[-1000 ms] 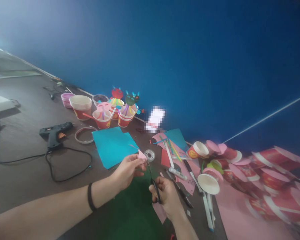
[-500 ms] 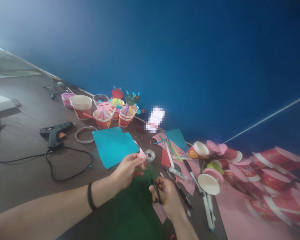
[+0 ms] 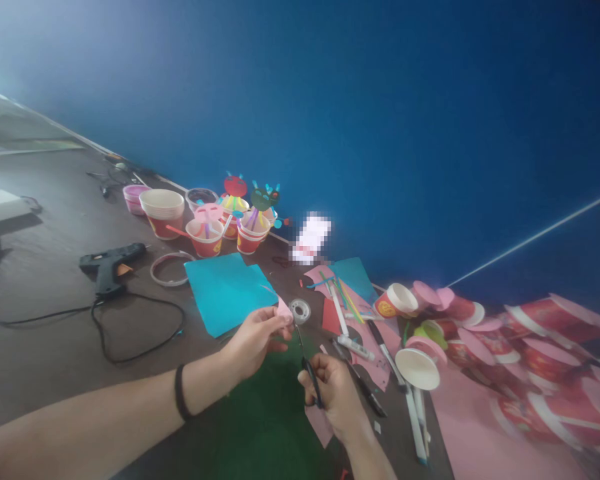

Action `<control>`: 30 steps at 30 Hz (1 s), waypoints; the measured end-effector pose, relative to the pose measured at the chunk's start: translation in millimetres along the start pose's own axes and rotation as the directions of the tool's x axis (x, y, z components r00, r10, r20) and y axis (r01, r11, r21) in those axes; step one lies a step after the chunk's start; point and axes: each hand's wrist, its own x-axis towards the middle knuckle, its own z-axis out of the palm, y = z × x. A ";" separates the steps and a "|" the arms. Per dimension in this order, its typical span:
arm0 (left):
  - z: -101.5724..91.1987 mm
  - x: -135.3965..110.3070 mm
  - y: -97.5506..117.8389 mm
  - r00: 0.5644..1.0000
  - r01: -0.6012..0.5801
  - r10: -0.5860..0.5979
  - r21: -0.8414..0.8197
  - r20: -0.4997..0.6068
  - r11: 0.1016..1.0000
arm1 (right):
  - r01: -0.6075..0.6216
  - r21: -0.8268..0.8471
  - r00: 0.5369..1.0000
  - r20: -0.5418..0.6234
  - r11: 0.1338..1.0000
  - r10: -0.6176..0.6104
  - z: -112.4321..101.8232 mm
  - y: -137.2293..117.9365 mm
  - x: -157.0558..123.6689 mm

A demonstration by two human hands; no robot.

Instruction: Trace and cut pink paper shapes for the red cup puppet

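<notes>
Pinched in the fingers of my left hand [image 3: 257, 340] is a small piece of pink paper [image 3: 283, 309]. My right hand [image 3: 333, 390] grips black-handled scissors [image 3: 309, 375], fingers through the loops. The blades point up toward the pink paper at my left fingertips; whether they touch it I cannot tell. Beneath both hands lies a dark green sheet [image 3: 260, 427]. A pink paper scrap [image 3: 320, 425] sits partly under my right hand. Just beyond my left fingertips is a small white tape roll [image 3: 299, 311], and a blue sheet [image 3: 225, 293] lies to its left.
A black glue gun [image 3: 113, 267] with a looping cord lies left, beside a larger tape ring [image 3: 173, 269]. Decorated paper cups [image 3: 205, 239] stand near the blue wall. Markers [image 3: 415, 423], pink cut paper [image 3: 380, 363] and several red cups [image 3: 550, 360] are on the right.
Almost nothing differs. The blue sheet's right corner no longer shows a pink strip above my left hand; both hands keep nearly the same place.
</notes>
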 end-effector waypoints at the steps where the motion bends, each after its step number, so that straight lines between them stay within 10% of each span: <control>1: 0.0 0.1 -0.1 1.000 -0.001 0.001 -0.001 -0.001 1.000 | -0.001 -0.008 1.000 0.000 1.000 0.001 -0.2 0.0 0.1; 30: 0.7 -0.5 1.7 1.000 -0.007 0.007 -0.012 -0.017 1.000 | -0.023 -0.055 1.000 0.004 0.998 0.023 -0.9 -3.0 -1.2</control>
